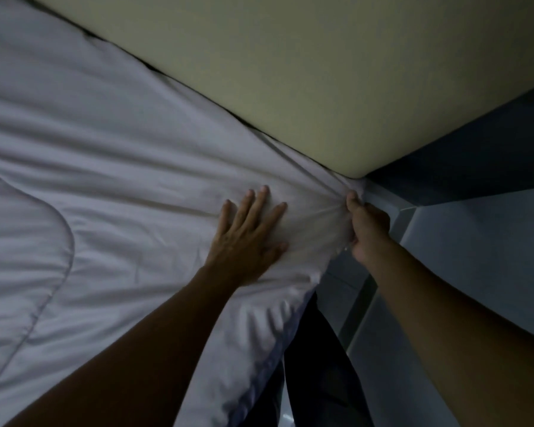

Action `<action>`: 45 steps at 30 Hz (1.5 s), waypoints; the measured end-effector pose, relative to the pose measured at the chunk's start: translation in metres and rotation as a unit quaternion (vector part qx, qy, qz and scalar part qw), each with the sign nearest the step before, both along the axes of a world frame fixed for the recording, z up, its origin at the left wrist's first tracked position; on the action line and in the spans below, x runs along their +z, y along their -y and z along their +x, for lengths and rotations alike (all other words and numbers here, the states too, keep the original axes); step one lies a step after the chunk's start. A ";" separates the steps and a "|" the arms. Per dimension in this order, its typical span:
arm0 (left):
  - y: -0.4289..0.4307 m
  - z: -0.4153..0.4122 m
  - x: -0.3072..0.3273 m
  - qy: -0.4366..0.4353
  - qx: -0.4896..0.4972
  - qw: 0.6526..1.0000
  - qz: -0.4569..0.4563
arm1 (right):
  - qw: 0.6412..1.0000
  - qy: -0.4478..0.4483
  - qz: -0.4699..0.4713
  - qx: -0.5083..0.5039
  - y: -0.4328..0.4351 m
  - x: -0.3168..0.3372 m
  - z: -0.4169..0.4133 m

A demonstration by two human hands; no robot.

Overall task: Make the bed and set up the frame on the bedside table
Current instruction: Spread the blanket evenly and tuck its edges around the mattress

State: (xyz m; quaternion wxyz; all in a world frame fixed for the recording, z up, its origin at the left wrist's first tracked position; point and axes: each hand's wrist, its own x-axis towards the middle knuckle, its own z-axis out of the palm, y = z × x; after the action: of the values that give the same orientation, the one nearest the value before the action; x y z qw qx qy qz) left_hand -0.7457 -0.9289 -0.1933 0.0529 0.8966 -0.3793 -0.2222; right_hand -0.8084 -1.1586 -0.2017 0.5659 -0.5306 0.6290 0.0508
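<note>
Now, left hand (250, 238) flat on duvet (105, 186), right hand (367, 229) gripping its corner (bunched).

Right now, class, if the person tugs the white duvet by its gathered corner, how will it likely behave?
The white duvet is probably floppy: it bunches into folds in the right hand. It likely feels light and padded, dimpling under the flat left hand. It may slide easily, since creases run toward the headboard.
</note>
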 end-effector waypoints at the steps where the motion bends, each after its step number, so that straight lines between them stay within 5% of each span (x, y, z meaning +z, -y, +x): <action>1: -0.001 -0.001 -0.001 -0.002 -0.006 1.000 -0.001 | 1.000 -0.006 -0.012 -0.010 0.002 -0.002 0.000; 11: -0.039 -0.080 0.023 0.054 0.095 0.992 -0.064 | 0.997 0.024 0.070 0.012 -0.028 0.013 -0.029; 19: -0.111 -0.172 0.027 0.038 0.141 0.987 0.065 | 0.998 0.004 0.025 0.062 -0.070 0.023 -0.029; 30: -0.098 -0.188 0.019 0.023 0.100 0.995 0.000 | 0.984 -0.049 -0.142 0.097 -0.062 0.019 -0.025; 32: -0.106 -0.180 0.023 0.005 0.123 0.992 0.017 | 0.940 -0.070 -0.283 0.176 -0.073 0.023 -0.028; 34: -0.114 -0.169 0.031 0.028 0.182 0.983 0.014 | 0.835 0.008 -0.450 0.316 -0.081 0.026 -0.029; 37: -0.128 -0.157 0.029 0.084 0.236 0.968 0.015 | 0.718 0.125 -0.463 0.504 -0.086 0.016 -0.016; 40: -0.142 -0.153 0.017 0.047 0.243 0.967 0.055 | 0.679 0.071 -0.374 0.628 -0.084 -0.004 -0.001; 45: -0.141 -0.171 0.001 0.022 0.218 0.974 0.057 | 0.648 0.025 -0.369 0.665 -0.054 -0.033 0.003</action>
State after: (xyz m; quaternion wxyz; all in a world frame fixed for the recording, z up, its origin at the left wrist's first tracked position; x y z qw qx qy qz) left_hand -0.9169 -0.7876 -0.1927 0.0402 0.9639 -0.1627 -0.2071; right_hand -0.8057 -1.1045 -0.2345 0.1525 -0.9728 0.0596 0.1640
